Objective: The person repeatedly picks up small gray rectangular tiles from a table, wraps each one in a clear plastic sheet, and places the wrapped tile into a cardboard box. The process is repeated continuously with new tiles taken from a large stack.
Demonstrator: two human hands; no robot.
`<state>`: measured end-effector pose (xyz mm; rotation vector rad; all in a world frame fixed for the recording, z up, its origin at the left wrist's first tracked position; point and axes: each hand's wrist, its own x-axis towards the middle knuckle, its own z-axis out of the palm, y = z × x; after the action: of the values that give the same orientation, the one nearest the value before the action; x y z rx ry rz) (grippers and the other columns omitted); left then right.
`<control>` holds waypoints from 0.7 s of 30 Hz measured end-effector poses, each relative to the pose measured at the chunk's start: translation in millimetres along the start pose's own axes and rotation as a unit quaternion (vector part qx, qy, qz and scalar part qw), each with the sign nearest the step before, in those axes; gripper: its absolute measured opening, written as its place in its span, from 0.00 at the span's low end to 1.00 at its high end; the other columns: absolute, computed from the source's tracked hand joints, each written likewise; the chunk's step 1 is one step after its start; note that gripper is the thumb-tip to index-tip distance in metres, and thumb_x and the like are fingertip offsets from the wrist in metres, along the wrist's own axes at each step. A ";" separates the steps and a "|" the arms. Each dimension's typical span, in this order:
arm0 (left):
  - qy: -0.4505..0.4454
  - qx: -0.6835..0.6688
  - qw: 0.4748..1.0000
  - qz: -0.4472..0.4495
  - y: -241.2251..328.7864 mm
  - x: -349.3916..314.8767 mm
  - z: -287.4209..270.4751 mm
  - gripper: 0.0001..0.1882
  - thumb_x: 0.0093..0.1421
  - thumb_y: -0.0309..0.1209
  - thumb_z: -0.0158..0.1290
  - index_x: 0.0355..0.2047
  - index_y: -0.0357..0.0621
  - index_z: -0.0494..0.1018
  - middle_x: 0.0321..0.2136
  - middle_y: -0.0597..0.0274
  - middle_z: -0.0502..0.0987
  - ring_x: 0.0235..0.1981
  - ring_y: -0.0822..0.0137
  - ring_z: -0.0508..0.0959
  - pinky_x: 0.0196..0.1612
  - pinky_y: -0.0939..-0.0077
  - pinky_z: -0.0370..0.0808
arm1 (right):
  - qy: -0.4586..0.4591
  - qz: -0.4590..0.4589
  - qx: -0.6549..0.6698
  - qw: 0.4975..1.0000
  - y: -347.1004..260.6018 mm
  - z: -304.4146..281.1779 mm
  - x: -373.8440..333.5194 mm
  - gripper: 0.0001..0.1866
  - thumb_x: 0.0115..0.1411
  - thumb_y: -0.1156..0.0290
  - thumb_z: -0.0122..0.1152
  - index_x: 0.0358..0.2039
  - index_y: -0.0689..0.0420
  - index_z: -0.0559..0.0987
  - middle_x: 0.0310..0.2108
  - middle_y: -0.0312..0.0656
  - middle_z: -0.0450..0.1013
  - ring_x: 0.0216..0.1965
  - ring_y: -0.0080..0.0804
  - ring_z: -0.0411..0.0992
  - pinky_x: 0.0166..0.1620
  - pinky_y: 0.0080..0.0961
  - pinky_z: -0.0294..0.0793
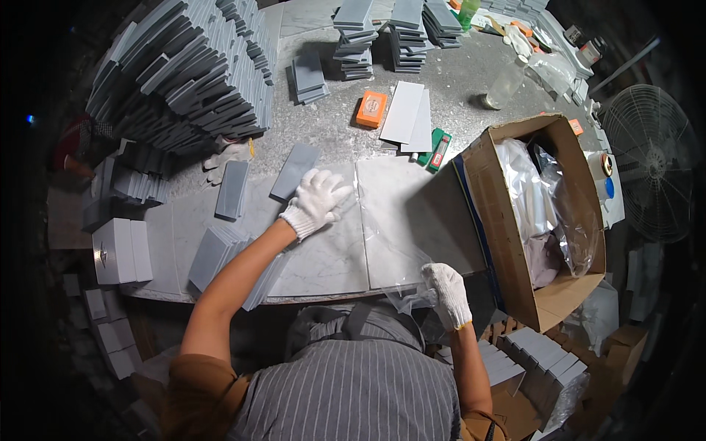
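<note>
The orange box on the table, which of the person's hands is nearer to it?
Left. The left hand lies flat below the orange box; the right hand is far lower at the table's near edge.

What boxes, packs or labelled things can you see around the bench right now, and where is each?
Cardboard box: open, brown, right of the bench, holding clear plastic bags.
Orange pack: small, rectangular, flat on the bench top, far centre.
Green and red pack: slim, beside the box's far corner.
Clear bag: flat, the right hand grips its near edge.
</note>
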<state>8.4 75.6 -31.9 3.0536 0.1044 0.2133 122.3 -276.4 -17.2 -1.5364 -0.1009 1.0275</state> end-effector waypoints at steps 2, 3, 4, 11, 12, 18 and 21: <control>-0.031 0.025 0.998 0.037 -9.0 1.3 13.3 0.17 0.47 0.41 0.64 0.38 0.56 0.77 0.49 0.65 0.74 0.55 0.57 0.68 0.64 0.56 0.58 | 0.001 0.012 0.030 0.999 -0.6 -1.1 -3.2 0.14 0.65 0.60 0.60 0.36 0.59 0.82 0.27 0.30 0.74 0.26 0.16 0.68 0.29 0.16 0.67; -0.021 0.036 0.999 0.033 -16.2 -0.2 14.8 0.10 0.49 0.40 0.62 0.32 0.57 0.78 0.47 0.68 0.75 0.54 0.59 0.69 0.62 0.57 0.60 | 0.001 0.018 0.046 0.999 -0.8 -1.3 -4.9 0.14 0.66 0.60 0.60 0.36 0.60 0.82 0.27 0.30 0.74 0.26 0.16 0.68 0.29 0.16 0.68; -0.035 0.028 0.999 0.016 -24.1 0.2 14.6 0.08 0.51 0.40 0.60 0.31 0.57 0.78 0.46 0.69 0.75 0.55 0.60 0.69 0.61 0.57 0.60 | 0.011 0.018 0.050 0.999 0.0 -2.3 -7.3 0.14 0.66 0.61 0.60 0.36 0.60 0.81 0.27 0.30 0.74 0.26 0.16 0.68 0.29 0.16 0.68; -0.261 -0.042 0.964 -0.013 -88.0 21.4 -98.4 0.06 0.51 0.38 0.60 0.26 0.52 0.80 0.34 0.67 0.80 0.43 0.64 0.77 0.50 0.66 0.70 | -0.054 0.090 0.002 0.995 0.0 11.0 -12.6 0.11 0.65 0.65 0.62 0.34 0.61 0.80 0.26 0.31 0.75 0.26 0.14 0.69 0.29 0.15 0.68; -0.314 -0.061 0.947 -0.024 -96.1 37.2 -119.5 0.06 0.51 0.36 0.60 0.25 0.49 0.80 0.31 0.66 0.81 0.39 0.63 0.79 0.47 0.68 0.73 | -0.080 0.085 0.017 0.993 0.1 21.1 -14.3 0.10 0.66 0.66 0.62 0.34 0.60 0.81 0.26 0.30 0.75 0.26 0.14 0.69 0.29 0.14 0.68; -0.484 0.151 0.859 -0.064 -89.2 117.2 -143.9 0.09 0.54 0.33 0.56 0.34 0.53 0.84 0.36 0.58 0.84 0.41 0.58 0.83 0.48 0.63 0.73 | -0.224 0.136 0.063 0.963 27.5 58.9 -15.8 0.15 0.68 0.60 0.60 0.35 0.60 0.80 0.23 0.28 0.72 0.23 0.13 0.65 0.26 0.15 0.64; -0.463 0.245 0.851 0.032 -79.3 126.6 -60.1 0.11 0.53 0.34 0.54 0.35 0.53 0.83 0.39 0.58 0.83 0.47 0.58 0.80 0.56 0.52 0.66 | -0.169 0.161 0.104 0.967 37.4 60.5 -28.2 0.12 0.68 0.64 0.58 0.37 0.62 0.79 0.26 0.32 0.73 0.25 0.16 0.67 0.30 0.16 0.67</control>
<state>120.0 168.2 38.0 3.2147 -0.0166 -1.4766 48.7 -257.4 -26.3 -1.1966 0.0212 1.5068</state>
